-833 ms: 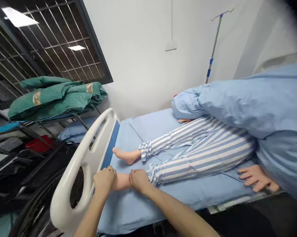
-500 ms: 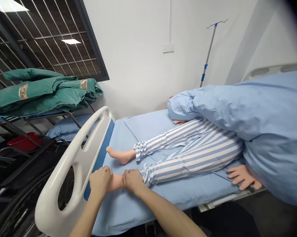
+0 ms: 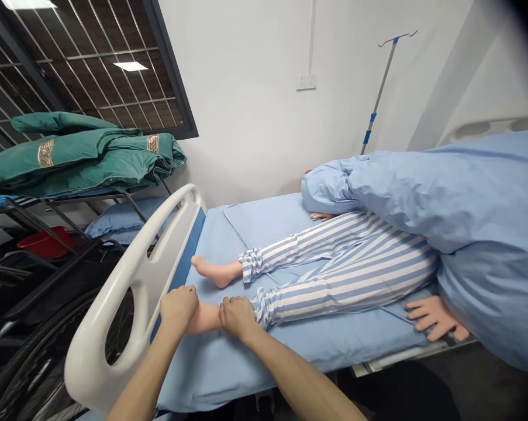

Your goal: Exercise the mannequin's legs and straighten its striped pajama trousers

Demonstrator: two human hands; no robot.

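A manikin's legs in striped trousers [image 3: 342, 298] lie on a bed with a light blue sheet [image 3: 228, 374]. My left hand [image 3: 179, 307] is closed around the foot of the nearer leg, mostly hiding it. Around the same leg's ankle [image 3: 206, 319], just below the gathered trouser cuff, my right hand [image 3: 238, 317] is wrapped. The other bare foot [image 3: 217, 272] rests on the sheet beyond my hands. Blue cloth [image 3: 461, 204] covers the upper body, and one manikin hand [image 3: 437, 317] sticks out at the mattress edge.
A white footboard [image 3: 86, 351] stands left of my left hand. Behind it are a wheelchair wheel [image 3: 22, 362], a red basin [image 3: 47, 242] and folded green bedding [image 3: 79, 161] on a frame. An IV pole [image 3: 380, 96] rises by the far wall.
The view has shifted slightly, so the surroundings sit a little differently in the picture. Both hands keep their hold on the foot and ankle.
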